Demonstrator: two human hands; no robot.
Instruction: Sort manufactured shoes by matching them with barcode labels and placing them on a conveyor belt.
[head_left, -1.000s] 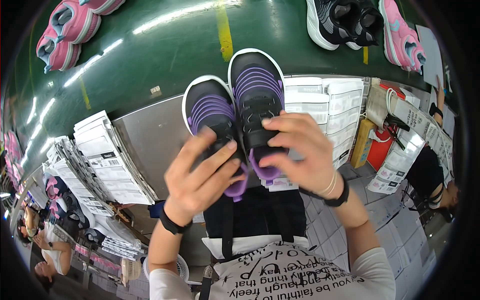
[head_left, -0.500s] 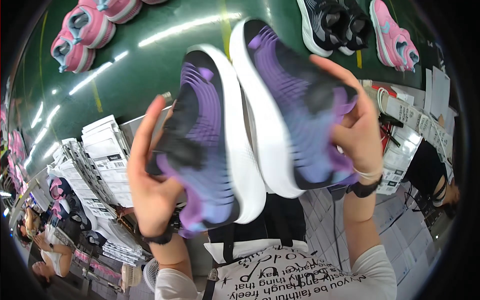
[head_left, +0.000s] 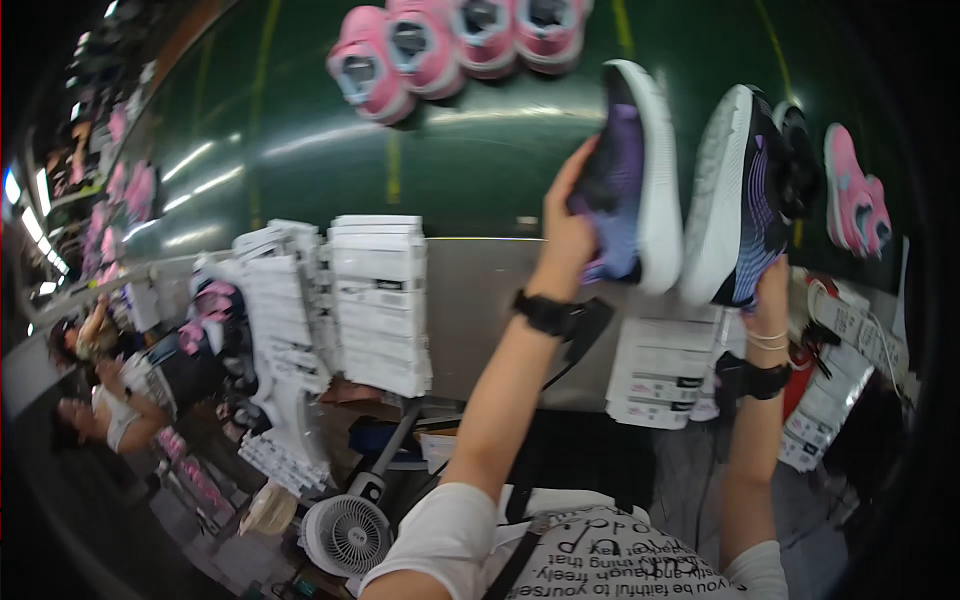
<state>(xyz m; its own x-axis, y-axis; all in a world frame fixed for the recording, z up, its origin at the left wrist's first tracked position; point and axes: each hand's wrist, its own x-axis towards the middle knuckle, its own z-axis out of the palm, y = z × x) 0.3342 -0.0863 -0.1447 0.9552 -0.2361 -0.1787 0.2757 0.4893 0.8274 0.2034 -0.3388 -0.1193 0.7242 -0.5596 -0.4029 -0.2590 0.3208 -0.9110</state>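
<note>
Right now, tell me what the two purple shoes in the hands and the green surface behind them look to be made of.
Left shoe: purple knit-like fabric upper, matte; thick white sole, probably foam.
Right shoe: striped purple-and-black textile upper; white sole with fine texture, likely foam or rubber.
Green surface: smooth, glossy, mirrors the strip lights; likely a coated belt, though the material is unclear.

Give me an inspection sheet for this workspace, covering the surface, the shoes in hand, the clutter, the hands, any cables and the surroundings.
Surface: green conveyor belt, glossy with light streaks.
Job's things: left purple shoe and right purple shoe, held up side by side, white soles facing each other.
Clutter: pink shoes on the belt; stacked white boxes; small fan.
Hands: left hand has its grip on the left shoe; right hand is mostly hidden under the right shoe.
Cables: nothing seen.
Surroundings: other people at far left.
</note>
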